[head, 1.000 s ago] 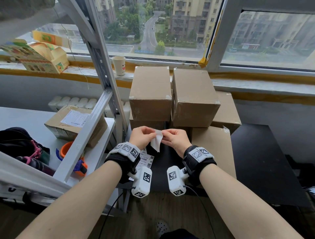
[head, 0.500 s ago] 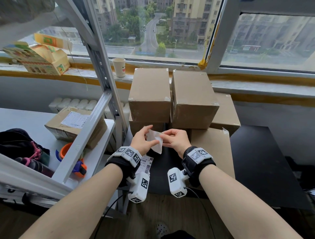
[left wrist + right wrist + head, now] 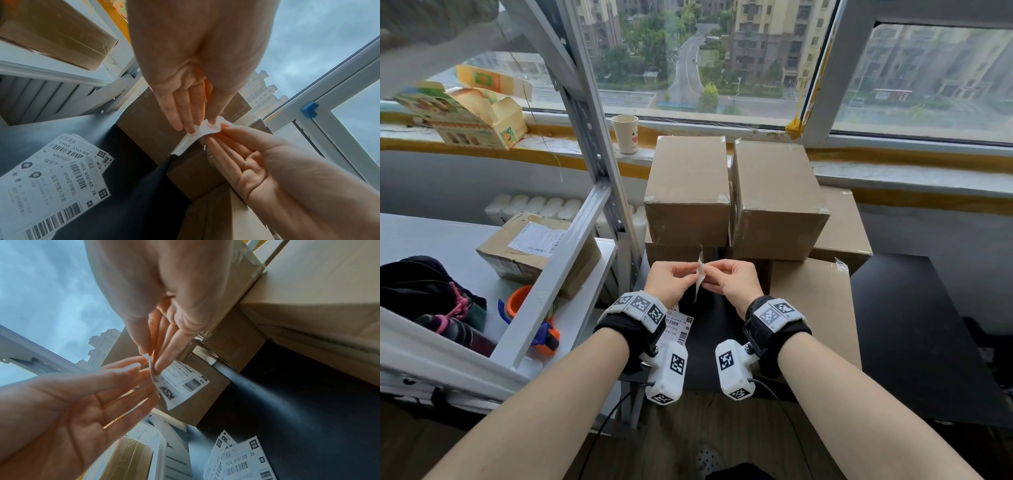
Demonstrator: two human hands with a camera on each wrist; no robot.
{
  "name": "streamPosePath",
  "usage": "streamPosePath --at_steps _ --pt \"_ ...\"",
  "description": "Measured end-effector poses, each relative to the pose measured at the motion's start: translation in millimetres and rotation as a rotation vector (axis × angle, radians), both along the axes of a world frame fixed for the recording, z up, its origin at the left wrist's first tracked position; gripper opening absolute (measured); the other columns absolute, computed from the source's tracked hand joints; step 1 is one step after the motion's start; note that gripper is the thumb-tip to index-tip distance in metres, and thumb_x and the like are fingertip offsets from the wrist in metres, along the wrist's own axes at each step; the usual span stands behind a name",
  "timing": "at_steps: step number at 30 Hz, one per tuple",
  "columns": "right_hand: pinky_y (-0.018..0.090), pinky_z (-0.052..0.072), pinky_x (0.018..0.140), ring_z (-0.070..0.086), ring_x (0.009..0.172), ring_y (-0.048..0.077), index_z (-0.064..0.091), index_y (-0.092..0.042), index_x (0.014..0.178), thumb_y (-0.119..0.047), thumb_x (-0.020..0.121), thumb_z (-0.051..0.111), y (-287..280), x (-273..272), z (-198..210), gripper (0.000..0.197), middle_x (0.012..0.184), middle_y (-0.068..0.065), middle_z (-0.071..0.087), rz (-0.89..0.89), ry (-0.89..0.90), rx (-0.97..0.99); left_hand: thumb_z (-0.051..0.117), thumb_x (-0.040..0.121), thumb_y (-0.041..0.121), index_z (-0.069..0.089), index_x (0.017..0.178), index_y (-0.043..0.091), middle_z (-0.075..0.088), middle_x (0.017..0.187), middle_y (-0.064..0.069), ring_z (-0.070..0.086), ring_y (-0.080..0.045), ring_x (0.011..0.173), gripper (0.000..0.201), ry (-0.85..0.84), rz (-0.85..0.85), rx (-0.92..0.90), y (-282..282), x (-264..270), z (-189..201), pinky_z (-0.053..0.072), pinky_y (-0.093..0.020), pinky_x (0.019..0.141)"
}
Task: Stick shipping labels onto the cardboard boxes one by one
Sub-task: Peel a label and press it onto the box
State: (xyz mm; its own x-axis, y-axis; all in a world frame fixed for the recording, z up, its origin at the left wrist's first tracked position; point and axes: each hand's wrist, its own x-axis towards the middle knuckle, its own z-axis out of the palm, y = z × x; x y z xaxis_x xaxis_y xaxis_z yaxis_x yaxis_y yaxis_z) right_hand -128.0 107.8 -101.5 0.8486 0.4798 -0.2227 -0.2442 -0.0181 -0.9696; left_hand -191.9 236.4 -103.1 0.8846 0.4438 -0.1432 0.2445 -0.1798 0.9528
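You are looking at a stack of shipping labels lying below your left hand's fingers; its top sheets are showing "190A A161-BB", "28" and "N109" beside barcodes and Chinese print too small to read surely. The label your right fingertips are pinching is carrying a barcode and blurred print you cannot read. The wrist bands are bearing square coded markers.

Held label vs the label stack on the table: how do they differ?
The held label is one sheet, pinched in the air by the left hand and right hand, and it curls. The label stack is several sheets, fanned flat on the black table, untouched. Both are white with barcodes.
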Motion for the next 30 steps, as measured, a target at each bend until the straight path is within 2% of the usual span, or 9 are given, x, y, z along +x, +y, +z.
streamPosePath --at_steps 4,6,12,15,17,20,23,30 --pt "0.023 0.059 0.072 0.068 0.076 0.020 0.069 0.000 0.083 -0.005 0.084 0.067 2 0 0 0.005 0.079 0.015 0.068 -0.025 0.021 0.008 0.069 0.082 0.006 0.069 0.109 0.003 0.071 0.106 -0.014 0.064 -0.012 0.095 0.027 -0.020 -0.011 -0.028 -2 0 1 0.049 -0.029 0.095" --pt "0.022 0.058 0.070 0.069 0.076 0.019 0.070 -0.002 0.081 -0.005 0.084 0.068 2 0 0 0.004 0.078 0.014 0.069 -0.024 0.023 0.003 0.069 0.081 0.004 0.068 0.110 0.001 0.070 0.107 -0.015 0.064 -0.012 0.094 0.029 -0.021 -0.003 -0.037 -2 -1 2 0.049 -0.028 0.095" --pt "0.025 0.058 0.075 0.068 0.086 0.024 0.069 0.004 0.094 -0.006 0.086 0.064 -1 -2 1 0.013 0.093 0.022 0.068 0.032 0.096 0.046 0.074 0.077 0.005 0.067 0.113 0.003 0.070 0.108 -0.009 0.064 -0.011 0.099 0.036 -0.028 -0.013 0.007 -3 -5 0 0.049 -0.022 0.093" --pt "0.027 0.058 0.080 0.068 0.092 0.027 0.069 0.004 0.098 -0.005 0.090 0.059 0 -4 1 0.015 0.101 0.025 0.068 0.064 0.122 0.033 0.076 0.075 0.007 0.069 0.111 0.006 0.071 0.107 -0.007 0.066 -0.012 0.099 0.036 -0.009 -0.001 0.035 0 -7 -2 0.050 -0.028 0.096" --pt "0.025 0.058 0.079 0.068 0.089 0.025 0.067 0.006 0.099 -0.004 0.091 0.057 0 -6 1 0.016 0.100 0.024 0.067 0.062 0.130 0.042 0.076 0.075 0.009 0.071 0.108 0.008 0.072 0.104 -0.007 0.067 -0.013 0.098 0.033 -0.007 0.003 0.035 2 -9 -4 0.051 -0.033 0.097" --pt "0.025 0.058 0.080 0.068 0.086 0.022 0.067 0.006 0.099 -0.004 0.090 0.058 1 -9 2 0.016 0.099 0.023 0.067 0.060 0.130 0.049 0.074 0.078 0.016 0.072 0.105 0.010 0.073 0.101 -0.006 0.067 -0.010 0.097 0.027 -0.019 0.005 0.037 2 -12 -5 0.051 -0.034 0.096" --pt "0.026 0.057 0.080 0.069 0.091 0.023 0.068 0.005 0.100 -0.005 0.090 0.058 1 -10 1 0.017 0.102 0.022 0.068 0.066 0.136 0.060 0.074 0.079 0.026 0.074 0.102 0.015 0.074 0.099 -0.002 0.067 -0.008 0.098 0.025 -0.019 0.015 0.010 2 -13 -5 0.051 -0.033 0.097" --pt "0.027 0.057 0.081 0.068 0.089 0.022 0.066 0.008 0.105 -0.004 0.089 0.059 -2 -13 3 0.020 0.102 0.021 0.067 0.058 0.154 0.078 0.071 0.082 0.027 0.075 0.097 0.018 0.074 0.097 -0.003 0.067 -0.013 0.098 0.018 0.001 0.037 0.008 1 -12 -2 0.051 -0.039 0.096"
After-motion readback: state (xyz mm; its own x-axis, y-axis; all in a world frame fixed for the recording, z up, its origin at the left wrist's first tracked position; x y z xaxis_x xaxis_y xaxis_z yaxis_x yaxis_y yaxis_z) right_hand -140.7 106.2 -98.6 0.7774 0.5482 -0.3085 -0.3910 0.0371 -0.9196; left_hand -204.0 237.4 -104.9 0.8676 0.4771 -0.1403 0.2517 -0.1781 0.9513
